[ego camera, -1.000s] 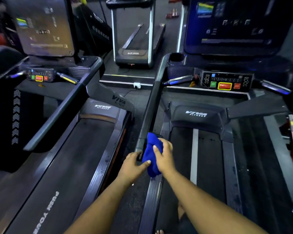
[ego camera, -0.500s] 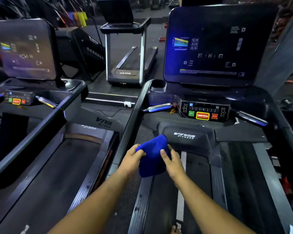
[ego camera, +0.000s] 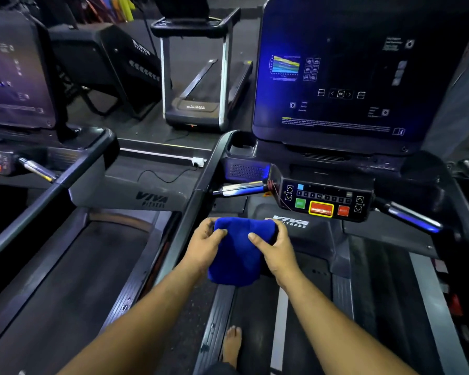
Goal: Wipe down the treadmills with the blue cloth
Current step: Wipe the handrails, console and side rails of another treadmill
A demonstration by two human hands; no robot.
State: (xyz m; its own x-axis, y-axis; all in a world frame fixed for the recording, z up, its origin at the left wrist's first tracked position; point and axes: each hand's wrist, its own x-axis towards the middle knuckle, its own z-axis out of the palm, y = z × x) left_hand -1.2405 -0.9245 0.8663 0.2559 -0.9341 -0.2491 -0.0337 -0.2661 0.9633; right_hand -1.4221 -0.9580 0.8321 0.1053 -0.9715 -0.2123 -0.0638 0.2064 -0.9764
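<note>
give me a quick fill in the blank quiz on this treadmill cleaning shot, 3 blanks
1. Both the left hand and the right hand grip a cloth whose colour is ____.
2. On the control panel, the wide red button has a ____ border.
3. Left of that wide button sits a square ____ button.

Missing words: blue; yellow; green

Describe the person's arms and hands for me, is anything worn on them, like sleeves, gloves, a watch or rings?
Both forearms are bare as far as the frame shows, with no sleeve edge in view. The left hand and right hand wear no gloves. No watch, band or bracelet shows at either wrist, and no ring is visible on the fingers in view. Some fingers are hidden, so those cannot be checked.
</note>
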